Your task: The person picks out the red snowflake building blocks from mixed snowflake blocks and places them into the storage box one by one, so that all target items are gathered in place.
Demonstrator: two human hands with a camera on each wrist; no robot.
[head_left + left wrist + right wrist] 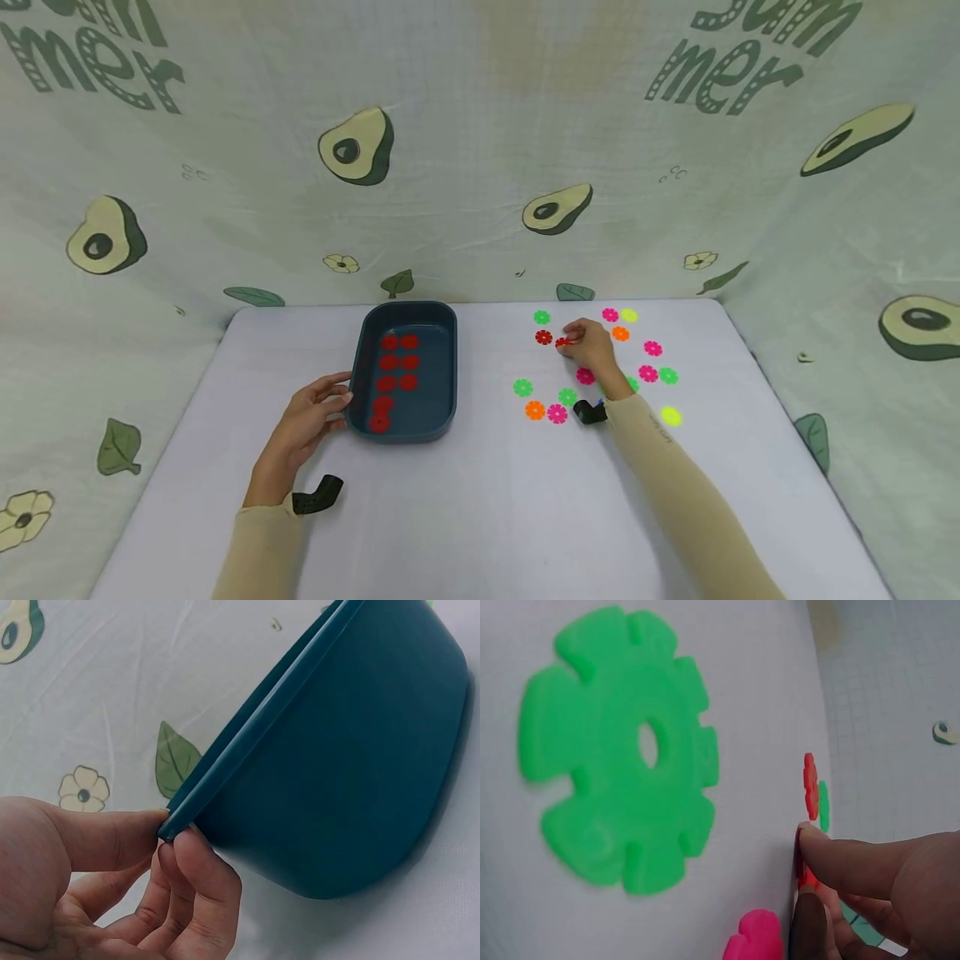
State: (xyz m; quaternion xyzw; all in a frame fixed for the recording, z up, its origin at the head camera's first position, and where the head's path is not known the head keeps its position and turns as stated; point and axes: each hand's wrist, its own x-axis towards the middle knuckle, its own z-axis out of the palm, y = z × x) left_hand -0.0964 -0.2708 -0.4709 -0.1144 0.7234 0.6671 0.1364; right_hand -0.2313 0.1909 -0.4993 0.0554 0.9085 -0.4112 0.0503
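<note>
My left hand (307, 421) pinches the left rim of a dark blue plastic tray (437, 408), thumb on top and fingers under the edge in the left wrist view. Several red notched discs (387, 362) lie flat in the tray, mostly in two columns. On the table's right half, my right hand (592, 346) pinches a red notched disc (562, 342) between thumb and fingers, close to the tabletop. Another red disc (543, 337) lies just left of those fingertips. A large-looking green disc (607, 742) fills the near part of the right wrist view.
Around the right hand are scattered green discs (522, 387), pink discs (557, 414), orange discs (535, 410) and yellow discs (671, 416). The right forearm partly covers some. A white table (420, 525) bears everything, with a printed cloth (465, 150) behind it.
</note>
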